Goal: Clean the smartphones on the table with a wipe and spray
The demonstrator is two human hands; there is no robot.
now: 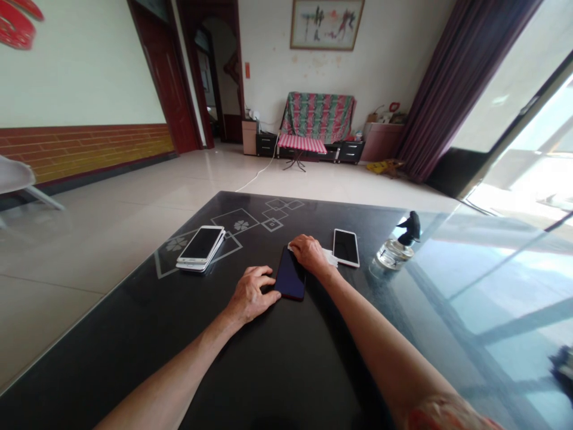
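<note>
A dark smartphone lies flat on the black glossy table, screen up. My left hand grips its left edge, thumb at the lower corner and fingers along the side. At the phone's top end, my right hand is closed on a white wipe, pressed to the screen; part of the wipe sticks out to the right. Just beyond it lies a white phone with a dark screen. To the left, several white phones are stacked.
A clear spray bottle with a black trigger head stands at the right on the table. The table's left edge borders a tiled floor. Farther off are a small striped folding table and a white chair.
</note>
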